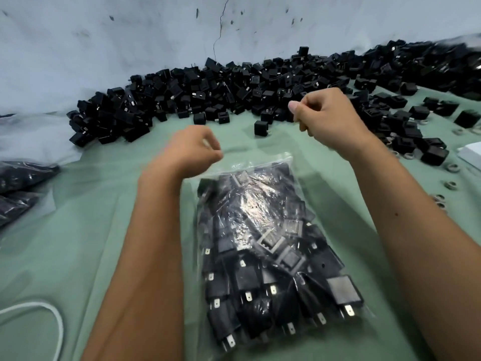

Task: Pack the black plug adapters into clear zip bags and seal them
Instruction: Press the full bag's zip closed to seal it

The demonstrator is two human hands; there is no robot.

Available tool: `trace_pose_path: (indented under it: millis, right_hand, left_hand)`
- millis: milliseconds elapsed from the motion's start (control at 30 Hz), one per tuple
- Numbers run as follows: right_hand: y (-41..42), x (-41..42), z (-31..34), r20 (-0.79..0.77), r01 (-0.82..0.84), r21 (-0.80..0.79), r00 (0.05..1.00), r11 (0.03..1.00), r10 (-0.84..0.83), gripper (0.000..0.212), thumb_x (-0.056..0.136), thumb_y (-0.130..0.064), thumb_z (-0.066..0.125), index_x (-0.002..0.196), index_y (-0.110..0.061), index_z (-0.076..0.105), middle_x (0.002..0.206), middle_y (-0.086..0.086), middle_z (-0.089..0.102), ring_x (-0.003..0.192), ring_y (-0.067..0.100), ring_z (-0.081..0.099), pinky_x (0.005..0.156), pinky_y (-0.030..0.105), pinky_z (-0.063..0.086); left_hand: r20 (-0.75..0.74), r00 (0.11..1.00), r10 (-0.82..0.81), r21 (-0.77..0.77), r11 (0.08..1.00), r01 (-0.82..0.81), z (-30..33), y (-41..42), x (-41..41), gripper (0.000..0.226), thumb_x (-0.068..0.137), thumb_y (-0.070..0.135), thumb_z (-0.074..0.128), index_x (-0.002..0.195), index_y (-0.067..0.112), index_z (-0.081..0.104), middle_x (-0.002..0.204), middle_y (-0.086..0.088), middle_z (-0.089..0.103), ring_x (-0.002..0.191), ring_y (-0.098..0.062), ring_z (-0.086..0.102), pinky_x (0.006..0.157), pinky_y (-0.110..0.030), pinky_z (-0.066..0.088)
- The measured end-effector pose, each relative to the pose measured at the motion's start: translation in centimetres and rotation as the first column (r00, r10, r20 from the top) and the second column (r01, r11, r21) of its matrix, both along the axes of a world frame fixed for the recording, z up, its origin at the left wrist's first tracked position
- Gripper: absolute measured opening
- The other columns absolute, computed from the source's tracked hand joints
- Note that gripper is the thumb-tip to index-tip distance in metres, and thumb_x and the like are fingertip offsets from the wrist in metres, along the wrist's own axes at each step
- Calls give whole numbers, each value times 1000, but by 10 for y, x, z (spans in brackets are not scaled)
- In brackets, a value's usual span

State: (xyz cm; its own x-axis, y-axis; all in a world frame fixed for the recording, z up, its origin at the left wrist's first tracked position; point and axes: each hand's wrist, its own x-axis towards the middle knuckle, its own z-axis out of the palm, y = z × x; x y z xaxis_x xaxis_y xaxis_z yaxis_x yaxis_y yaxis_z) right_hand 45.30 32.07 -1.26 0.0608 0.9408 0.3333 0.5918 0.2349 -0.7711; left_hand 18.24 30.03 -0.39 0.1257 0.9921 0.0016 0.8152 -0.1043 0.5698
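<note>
A clear zip bag (260, 230) packed with black plug adapters lies flat on the green table cover, its zip edge pointing away from me. My left hand (194, 148) is blurred, with curled fingers at the bag's top left corner, where it seems to pinch the zip edge. My right hand (330, 115) is raised above and beyond the bag's top right, fingers curled with the thumb against the forefinger, and nothing shows in it. A long heap of loose black adapters (208, 95) runs along the back of the table.
Filled bags (20, 183) lie at the left edge. A white cable (52, 316) loops at the bottom left. Small grey rings (451, 185) and a white object (472, 155) sit at the right. A stained grey wall (130, 35) stands behind the heap.
</note>
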Motion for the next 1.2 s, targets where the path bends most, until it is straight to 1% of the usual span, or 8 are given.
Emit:
trace_pose_path:
  millis: [167, 267, 400, 500, 700, 1000, 1100, 1200]
  right_hand:
    - [-26, 1, -18, -51, 65, -127, 996, 990, -72, 23, 99, -28, 64, 80, -16, 67, 67, 2, 69, 58, 14, 57, 58, 29, 45]
    - [-54, 21, -14, -57, -97, -280, 995, 955, 85, 12, 98, -20, 67, 92, -9, 67, 72, 5, 70, 60, 16, 60, 53, 28, 48]
    - [-96, 39, 1, -64, -400, -703, 859, 587, 508, 18, 94, -16, 75, 103, -4, 65, 84, 13, 75, 72, 25, 72, 62, 31, 59]
    - [-113, 21, 7, -41, -360, -827, 804, 431, 593, 39, 84, -17, 85, 106, -1, 58, 85, 16, 76, 72, 26, 74, 62, 31, 61]
    - [-117, 1, 11, 117, -171, -863, 849, 476, 516, 37, 77, -15, 90, 95, -5, 58, 78, 11, 78, 65, 22, 77, 52, 21, 56]
    - [-116, 4, 4, -11, -178, -924, 897, 339, 442, 43, 69, -27, 88, 90, -1, 61, 73, 15, 75, 61, 25, 74, 54, 26, 58]
    - [-121, 7, 16, 169, -82, -901, 838, 426, 519, 57, 67, -42, 89, 103, -6, 62, 82, 11, 79, 70, 24, 77, 60, 29, 61]
    - [-117, 5, 24, 186, -121, -677, 926, 726, 327, 38, 81, -34, 84, 106, -12, 66, 94, 10, 79, 83, 24, 77, 70, 33, 64]
  left_hand:
    - [-259, 875, -409, -53, 910, 410, 9, -56, 92, 50, 86, 62, 68, 127, 35, 56, 128, -2, 49, 127, -24, 39, 106, -44, 39]
    - [-374, 797, -475, -206, 880, 428, 3, -65, 95, 70, 77, 72, 69, 137, 44, 48, 148, -1, 38, 142, -25, 26, 117, -52, 30]
    - [-250, 909, -333, -113, 943, 314, -12, -54, 83, 50, 100, 60, 46, 142, 33, 49, 150, -6, 44, 142, -29, 35, 117, -52, 31]
    - [-332, 903, -274, -47, 960, 275, -31, -55, 87, 52, 103, 63, 31, 148, 39, 40, 153, -4, 45, 141, -29, 38, 117, -51, 26]
    - [-367, 908, -201, 65, 969, 240, -41, -60, 88, 53, 102, 65, 28, 147, 42, 42, 152, -1, 47, 140, -27, 39, 116, -50, 23]
    - [-394, 905, -161, 101, 971, 216, -43, -72, 88, 66, 100, 71, 22, 155, 37, 35, 163, -5, 33, 152, -27, 24, 124, -52, 11]
    - [-387, 914, -126, 166, 965, 203, -47, -78, 90, 66, 100, 70, 19, 154, 36, 37, 160, -4, 39, 150, -26, 28, 124, -50, 13]
    - [-382, 917, -113, 186, 963, 196, -48, -83, 93, 67, 100, 69, 17, 154, 34, 37, 159, -5, 41, 151, -27, 29, 126, -52, 14]
